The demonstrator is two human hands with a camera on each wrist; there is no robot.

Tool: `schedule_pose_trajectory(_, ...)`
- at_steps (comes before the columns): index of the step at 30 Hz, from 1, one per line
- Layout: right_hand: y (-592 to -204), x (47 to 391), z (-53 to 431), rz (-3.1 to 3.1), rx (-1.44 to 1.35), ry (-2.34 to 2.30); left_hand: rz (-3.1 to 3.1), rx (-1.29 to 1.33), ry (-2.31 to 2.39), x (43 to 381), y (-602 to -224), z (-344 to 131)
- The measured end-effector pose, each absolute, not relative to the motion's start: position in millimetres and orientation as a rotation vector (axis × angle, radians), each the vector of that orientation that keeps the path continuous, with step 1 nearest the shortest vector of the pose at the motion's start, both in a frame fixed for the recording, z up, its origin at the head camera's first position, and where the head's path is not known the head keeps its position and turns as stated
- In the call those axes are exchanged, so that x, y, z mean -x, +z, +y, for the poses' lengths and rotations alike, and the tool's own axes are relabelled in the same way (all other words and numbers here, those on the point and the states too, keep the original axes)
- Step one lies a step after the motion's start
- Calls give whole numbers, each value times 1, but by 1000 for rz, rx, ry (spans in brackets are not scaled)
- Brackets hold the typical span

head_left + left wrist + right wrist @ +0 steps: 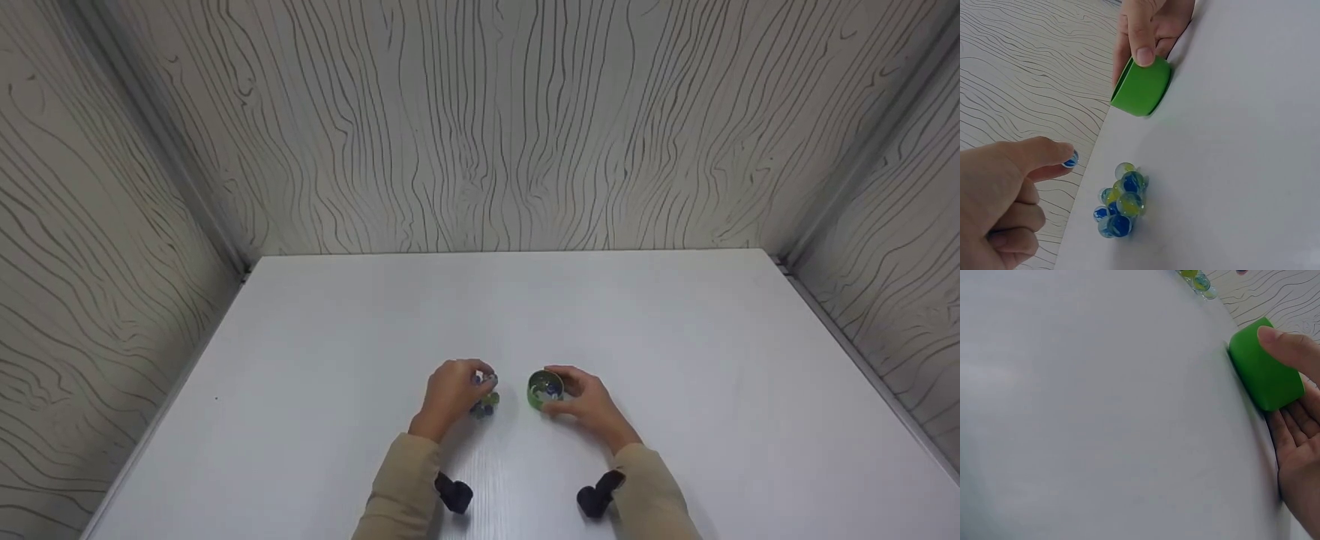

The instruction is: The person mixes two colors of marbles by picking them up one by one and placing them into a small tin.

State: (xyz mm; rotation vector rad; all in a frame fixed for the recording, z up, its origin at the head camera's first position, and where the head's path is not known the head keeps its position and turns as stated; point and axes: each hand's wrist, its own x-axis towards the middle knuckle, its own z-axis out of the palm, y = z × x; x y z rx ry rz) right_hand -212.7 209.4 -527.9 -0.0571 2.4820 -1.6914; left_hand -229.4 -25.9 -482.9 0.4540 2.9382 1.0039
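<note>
My left hand point(453, 391) pinches a blue-and-white glass marble point(1071, 159) between thumb and index finger, with the other fingers curled under. Just below it, a small cluster of marbles point(1130, 203) in blue, yellow and clear glass lies on the white table. To the right, my right hand point(587, 401) grips a small round green cup point(1143, 85) by its side, thumb on the near wall and fingers on the far side. The cup's mouth faces up in the head view, with blue marbles point(553, 390) showing inside.
The white table point(315, 337) runs back to a wood-grain patterned wall point(480, 135), with similar panels on both sides. Black wrist cameras point(454, 495) stick out from the beige sleeves point(401, 484) near the front.
</note>
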Motion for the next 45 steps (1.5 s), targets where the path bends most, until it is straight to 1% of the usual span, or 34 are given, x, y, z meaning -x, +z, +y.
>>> schedule_pose_trajectory(8, -529, 214, 209, 2461, 73, -1726, 3003, -490, 952, 227, -482, -21)
schedule_pose_trajectory(14, -528, 212, 209, 2469, 79, -1721, 2981, -456, 971, 226, -483, -16)
schedule_pose_trajectory(29, -527, 211, 209, 2463, 78, -1722, 2947, -466, 955, 224, -481, -9)
schedule_pose_trajectory(45, -528, 211, 210, 2440, 112, -1744, 2980, -551, 927, 224, -479, -4)
